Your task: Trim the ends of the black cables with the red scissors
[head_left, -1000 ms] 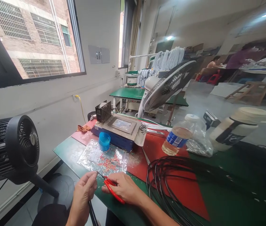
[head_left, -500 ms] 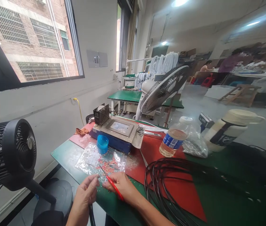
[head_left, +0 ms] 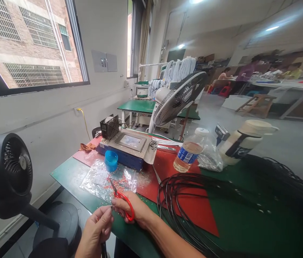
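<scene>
My left hand [head_left: 97,225] is closed in a pinch on a black cable [head_left: 103,249], which hangs down below the palm. My right hand [head_left: 135,208] grips red-handled scissors [head_left: 130,204], blades pointing up and away. Its thumb and finger meet my left fingertips at the cable's end, a tiny piece mostly hidden by the fingers. Just beyond the blades, small red and orange scraps [head_left: 119,184] lie scattered on a clear plastic bag [head_left: 95,181]. A blue plastic cup [head_left: 111,161] stands on the bag's far side.
A blue machine with a metal top [head_left: 130,143] sits at the back of the green table. Coiled black cables [head_left: 173,200] lie to the right on a red mat [head_left: 200,215]. Behind are a bottle [head_left: 187,154] and a jug [head_left: 245,141]. A black fan [head_left: 9,165] stands left.
The view has shifted somewhat. My right hand has turned the scissors so the handle loop shows wider, and its fingertips have come up against my left fingertips.
</scene>
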`<state>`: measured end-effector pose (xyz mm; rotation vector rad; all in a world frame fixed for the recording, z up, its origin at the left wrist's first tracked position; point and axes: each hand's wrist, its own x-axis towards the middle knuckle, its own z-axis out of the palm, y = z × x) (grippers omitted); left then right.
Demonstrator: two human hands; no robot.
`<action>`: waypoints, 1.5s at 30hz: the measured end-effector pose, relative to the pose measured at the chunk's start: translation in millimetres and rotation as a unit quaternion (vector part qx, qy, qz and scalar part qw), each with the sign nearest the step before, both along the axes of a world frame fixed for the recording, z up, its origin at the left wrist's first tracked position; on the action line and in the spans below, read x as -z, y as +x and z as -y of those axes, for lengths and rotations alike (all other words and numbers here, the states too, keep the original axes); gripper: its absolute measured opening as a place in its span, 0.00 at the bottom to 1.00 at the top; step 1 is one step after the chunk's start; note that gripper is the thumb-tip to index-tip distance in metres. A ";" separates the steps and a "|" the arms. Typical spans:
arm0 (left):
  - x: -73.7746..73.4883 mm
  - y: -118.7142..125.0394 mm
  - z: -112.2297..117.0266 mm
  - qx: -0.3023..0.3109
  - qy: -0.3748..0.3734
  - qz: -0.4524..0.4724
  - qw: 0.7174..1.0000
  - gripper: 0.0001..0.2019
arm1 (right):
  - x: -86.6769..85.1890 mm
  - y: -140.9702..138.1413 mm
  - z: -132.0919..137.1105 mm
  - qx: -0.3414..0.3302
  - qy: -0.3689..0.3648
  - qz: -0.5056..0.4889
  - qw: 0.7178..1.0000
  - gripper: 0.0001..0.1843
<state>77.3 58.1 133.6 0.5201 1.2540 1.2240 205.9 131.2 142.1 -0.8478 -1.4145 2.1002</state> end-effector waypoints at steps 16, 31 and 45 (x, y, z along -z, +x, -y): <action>2.4 -5.0 1.4 0.033 0.014 0.029 0.999 0.16 | -4.4 -0.4 5.7 -0.022 -0.035 -0.014 0.999 0.25; 7.6 -1.6 0.3 0.034 0.047 0.089 0.994 0.15 | 5.2 -6.6 8.7 -0.029 -0.116 -0.059 0.991 0.24; -2.9 3.7 3.8 0.009 0.067 0.087 0.994 0.14 | 4.2 -8.4 11.1 -0.028 -0.057 -0.088 0.994 0.27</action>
